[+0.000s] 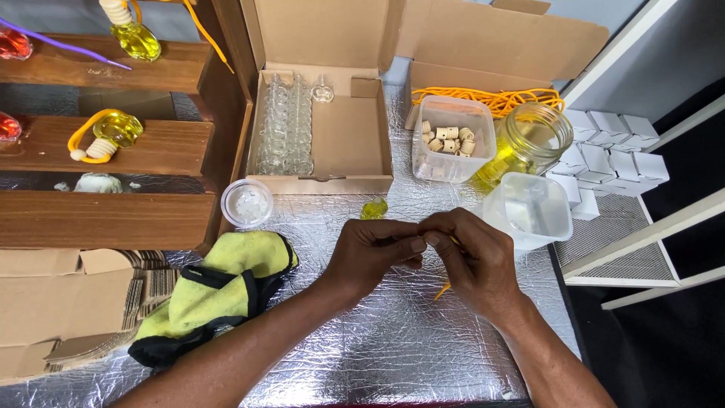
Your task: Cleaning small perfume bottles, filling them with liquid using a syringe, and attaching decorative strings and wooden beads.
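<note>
Both hands, left hand [374,253] and right hand [472,261], pinch an orange cord [443,290] below the cardboard box [355,143].

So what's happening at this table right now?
A person has both hands together over a foil-covered table. The left hand and right hand pinch a thin orange cord between the fingertips, one end sticking out below the right hand. Just beyond them lies a small yellow-filled bottle. Further back are a cardboard box of empty glass bottles, a tub of wooden caps, a glass jar of yellow liquid and a yellow-green cloth at the left.
</note>
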